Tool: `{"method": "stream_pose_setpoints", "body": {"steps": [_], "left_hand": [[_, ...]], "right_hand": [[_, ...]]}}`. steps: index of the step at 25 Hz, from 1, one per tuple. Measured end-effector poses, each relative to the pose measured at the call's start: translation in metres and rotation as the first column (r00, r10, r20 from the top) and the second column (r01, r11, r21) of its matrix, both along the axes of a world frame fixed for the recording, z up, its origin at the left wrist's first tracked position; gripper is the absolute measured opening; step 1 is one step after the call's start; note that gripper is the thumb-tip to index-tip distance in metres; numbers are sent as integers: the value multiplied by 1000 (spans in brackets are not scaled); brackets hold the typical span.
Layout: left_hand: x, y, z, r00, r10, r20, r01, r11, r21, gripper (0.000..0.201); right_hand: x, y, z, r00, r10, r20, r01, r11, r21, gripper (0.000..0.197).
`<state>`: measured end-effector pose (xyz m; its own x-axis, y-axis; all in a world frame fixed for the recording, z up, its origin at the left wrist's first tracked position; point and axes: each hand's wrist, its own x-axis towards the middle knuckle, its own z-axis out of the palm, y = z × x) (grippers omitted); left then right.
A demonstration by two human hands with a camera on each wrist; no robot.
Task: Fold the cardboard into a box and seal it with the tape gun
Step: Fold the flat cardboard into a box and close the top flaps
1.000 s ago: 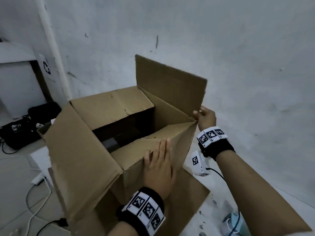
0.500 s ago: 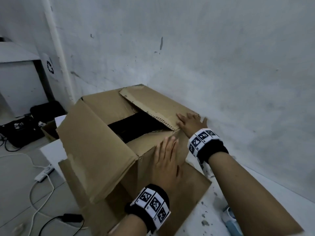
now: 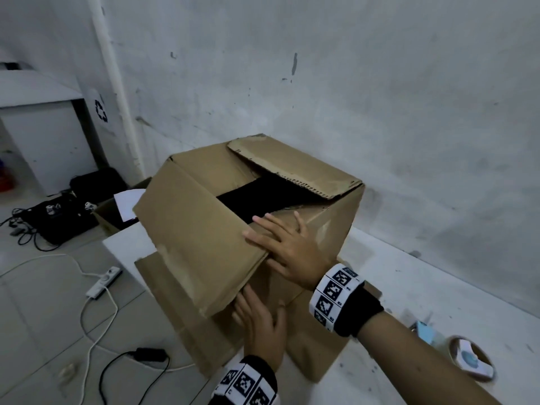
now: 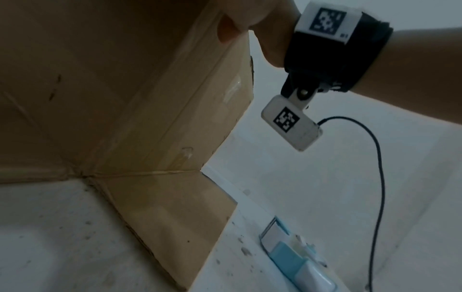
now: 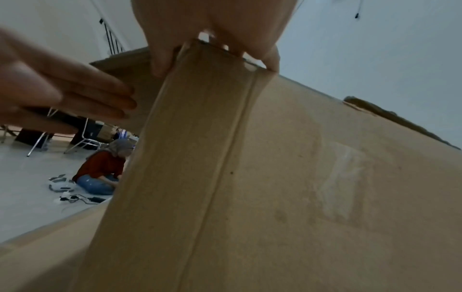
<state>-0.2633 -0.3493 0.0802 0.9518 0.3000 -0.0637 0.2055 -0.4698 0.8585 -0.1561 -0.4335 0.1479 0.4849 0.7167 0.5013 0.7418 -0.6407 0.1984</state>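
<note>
A brown cardboard box (image 3: 336,229) stands on the white table (image 3: 409,287) with a dark gap open in its top. Its far flap (image 3: 292,168) lies folded down. The big left flap (image 3: 198,238) slants over the top. My right hand (image 3: 286,247) lies flat with spread fingers on the near top corner, across the left flap's edge. My left hand (image 3: 260,323) sits below that flap, its straight fingers against the box's near side. The blue tape gun (image 3: 467,358) lies on the table at the lower right, also visible in the left wrist view (image 4: 295,256).
A bottom flap (image 3: 315,355) sticks out flat over the table by my arms. On the floor to the left are a power strip (image 3: 103,280), cables, a black adapter (image 3: 149,353) and black bags (image 3: 61,217). A white wall (image 3: 380,97) stands close behind. A person (image 5: 102,170) sits on the floor.
The upright far flap came down onto the top. My right hand moved from the far corner to the near corner. My left hand dropped below the left flap, which swung up over the top.
</note>
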Motion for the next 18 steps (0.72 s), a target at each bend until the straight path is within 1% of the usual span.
{"method": "stream_pose_setpoints", "body": {"steps": [1,2,3,4,5,6,7,8,9,10,11,12,13,14,15,16,17,18], "left_hand": [[-6,5,4,999,6,45,-3,997,-76,112],[-10,10,10,992,32,118,-14,988,-152,117],[-14,17,18,977,62,203,-17,976,-217,119],[-15,22,25,948,57,314,16,974,-224,110],[-11,29,35,898,18,439,59,985,-160,93],[-3,37,45,842,-52,536,88,995,-42,77],[10,44,57,794,-138,592,110,990,83,69],[25,51,70,771,-237,592,150,970,192,65],[39,57,83,775,-331,538,206,937,281,62],[53,61,90,788,-411,457,268,899,346,61],[66,64,92,798,-485,358,337,851,402,59],[74,67,91,804,-539,250,394,798,455,56],[79,68,89,805,-571,164,430,751,502,54],[82,67,86,807,-579,116,436,717,545,54],[82,67,84,815,-571,100,418,698,581,59],[81,66,82,819,-566,100,401,688,605,68],[81,66,81,819,-564,104,391,682,618,77],[82,67,81,811,-574,110,391,673,628,87]], "right_hand": [[-3,6,-3,998,47,47,-49,998,33,49],[-6,11,-2,994,93,57,-98,992,83,45],[-12,17,0,991,129,29,-132,978,160,40],[-16,22,2,989,144,-29,-132,956,262,38],[-20,25,5,986,135,-93,-90,920,380,36],[-26,29,9,982,107,-158,-13,865,501,35],[-29,32,13,970,72,-233,91,781,618,35],[-33,35,16,944,40,-327,216,674,707,36],[-35,38,19,910,28,-414,330,557,762,40],[-35,41,21,883,13,-469,413,454,790,49],[-34,42,24,873,-53,-484,466,385,797,62],[-32,42,28,854,-168,-492,517,372,771,75],[-26,39,35,809,-293,-509,587,401,703,86],[-17,32,42,732,-411,-543,681,459,571,91],[-7,24,50,645,-508,-571,758,521,393,92],[4,12,56,562,-577,-593,800,562,211,91],[15,2,60,500,-615,-610,806,588,69,89],[24,-7,62,456,-634,-625,797,603,-29,88]]}}
